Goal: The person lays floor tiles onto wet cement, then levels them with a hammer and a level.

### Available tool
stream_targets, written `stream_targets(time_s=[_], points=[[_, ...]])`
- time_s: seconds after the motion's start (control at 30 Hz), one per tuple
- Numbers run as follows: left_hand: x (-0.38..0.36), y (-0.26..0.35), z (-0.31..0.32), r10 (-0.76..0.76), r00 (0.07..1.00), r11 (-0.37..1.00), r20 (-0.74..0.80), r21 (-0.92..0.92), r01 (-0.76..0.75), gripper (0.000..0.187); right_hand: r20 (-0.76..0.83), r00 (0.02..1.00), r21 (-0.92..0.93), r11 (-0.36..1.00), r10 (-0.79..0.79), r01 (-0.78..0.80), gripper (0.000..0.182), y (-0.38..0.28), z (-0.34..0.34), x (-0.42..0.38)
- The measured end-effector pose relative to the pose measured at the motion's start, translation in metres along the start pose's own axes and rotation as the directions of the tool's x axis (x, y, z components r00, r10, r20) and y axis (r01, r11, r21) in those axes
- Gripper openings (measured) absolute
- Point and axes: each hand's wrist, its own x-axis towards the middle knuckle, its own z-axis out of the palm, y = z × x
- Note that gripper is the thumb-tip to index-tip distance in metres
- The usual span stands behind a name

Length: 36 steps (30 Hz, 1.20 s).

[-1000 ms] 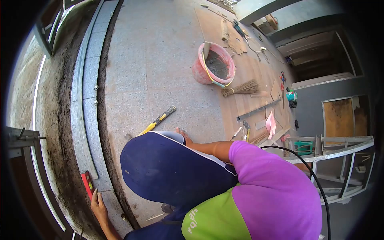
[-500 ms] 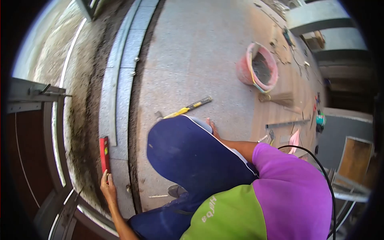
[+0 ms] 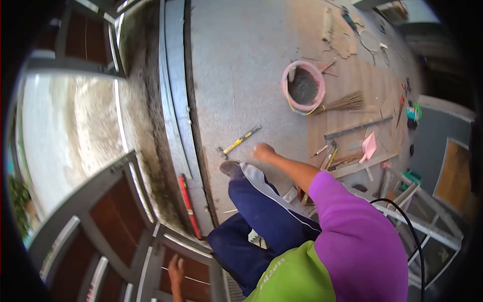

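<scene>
Two hands are apart and both hold nothing: the left hand [image 3: 175,269] rests spread on the metal gate frame [image 3: 151,251] low in view, while the right hand [image 3: 262,150] hovers loosely curled over the granite floor [image 3: 241,75], just beside the hammer [image 3: 237,142]. By my judgement the levelling of the edging stone [image 3: 176,100] is paused; taking up the hammer seems next, calling for a short reach. A red spirit level [image 3: 188,204] lies along that stone, its long axis parallel to the edge, pointing away from the person.
</scene>
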Motion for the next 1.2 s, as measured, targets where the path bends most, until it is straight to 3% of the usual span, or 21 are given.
stream_targets(time_s=[0.1,0.13,0.2,0.27,0.3,0.33,0.43,0.57,0.63,0.67,0.7,0.77,0.83,0.87,0.9,0.93,0.97,1.0,1.03,1.1,1.2], points=[[-0.021,0.043,-0.064,-0.164,0.985,0.984,0.058,-0.057,0.168,0.041,-0.038,0.998,0.011,0.998,0.06,-0.059,0.035,0.06,0.0,-0.067],[-0.02,0.052,-0.078,-0.157,0.986,0.985,0.064,-0.061,0.161,0.04,-0.065,0.998,-0.026,1.0,0.0,-0.002,0.034,0.076,-0.012,-0.1],[0.003,0.077,-0.086,-0.105,0.992,0.99,0.074,-0.086,0.111,0.039,-0.147,0.974,0.156,0.977,0.171,-0.148,0.035,0.111,-0.015,-0.141],[0.028,0.101,-0.089,-0.065,0.992,0.992,0.105,-0.102,0.075,0.038,0.0,0.964,0.155,0.952,0.266,-0.262,0.034,0.13,-0.038,-0.181],[0.041,0.112,-0.089,-0.063,0.99,0.99,0.127,-0.115,0.077,0.037,-0.062,0.971,0.13,0.966,0.231,-0.222,0.032,0.141,-0.042,-0.196],[0.049,0.119,-0.084,-0.077,0.985,0.986,0.153,-0.135,0.098,0.035,-0.124,0.973,0.1,0.978,0.193,-0.181,0.033,0.149,-0.051,-0.206],[0.071,0.116,-0.055,-0.218,0.914,0.939,0.342,-0.183,0.292,0.031,-0.125,0.928,0.29,0.907,0.352,-0.305,0.038,0.141,-0.106,-0.217],[0.147,0.184,-0.081,-0.064,0.922,0.998,0.383,0.009,0.065,0.03,-0.182,0.869,0.571,0.769,0.461,-0.288,0.037,0.107,-0.189,-0.16],[0.192,0.217,-0.104,-0.014,0.919,0.994,0.395,0.106,-0.03,0.03,-0.263,0.83,0.623,0.743,0.493,-0.244,0.035,0.096,-0.231,-0.119],[0.218,0.233,-0.121,0.03,0.916,0.981,0.399,0.163,-0.103,0.03,-0.258,0.881,0.538,0.816,0.397,-0.21,0.035,0.085,-0.255,-0.101],[0.25,0.248,-0.14,0.093,0.91,0.952,0.404,0.231,-0.2,0.03,-0.252,0.919,0.458,0.874,0.302,-0.162,0.035,0.076,-0.293,-0.079],[0.311,0.273,-0.184,0.254,0.87,0.816,0.423,0.389,-0.427,0.03,-0.443,0.824,0.605,0.796,0.354,-0.016,0.037,0.055,-0.341,-0.057],[0.387,0.312,-0.236,0.42,0.795,0.606,0.438,0.516,-0.605,0.03,-0.498,0.764,0.631,0.776,0.41,-0.005,0.039,0.053,-0.383,-0.039],[0.414,0.36,-0.27,0.304,0.895,0.848,0.326,0.335,-0.41,0.031,-0.489,0.752,0.631,0.775,0.442,-0.046,0.038,0.061,-0.406,-0.032],[0.444,0.41,-0.306,0.177,0.963,0.978,0.202,0.077,-0.195,0.031,-0.469,0.739,0.638,0.764,0.484,-0.095,0.037,0.068,-0.419,-0.027],[0.47,0.476,-0.342,0.109,0.982,0.979,0.156,0.157,-0.134,0.035,-0.481,0.732,0.647,0.759,0.482,-0.075,0.037,0.081,-0.43,-0.023],[0.547,0.47,-0.367,0.402,0.912,0.886,0.085,0.217,-0.41,0.036,-0.494,0.723,0.654,0.754,0.482,-0.057,0.036,0.095,-0.443,-0.021],[0.583,0.522,-0.398,0.379,0.92,0.893,0.101,0.223,-0.392,0.037,-0.47,0.698,0.704,0.706,0.541,-0.073,0.036,0.1,-0.469,-0.032],[0.559,0.622,-0.417,0.555,0.821,0.572,0.133,0.656,-0.493,0.042,-0.445,0.672,0.748,0.659,0.592,-0.085,0.036,0.108,-0.497,-0.043],[0.565,0.755,-0.431,0.566,0.817,0.687,0.113,0.483,-0.543,0.042,-0.488,0.608,0.785,0.62,0.626,-0.009,0.038,0.146,-0.514,-0.016],[0.604,0.848,-0.402,0.571,0.821,0.792,0.012,0.254,-0.554,0.037,-0.442,0.582,0.816,0.575,0.683,-0.055,0.038,0.205,-0.562,0.028]])
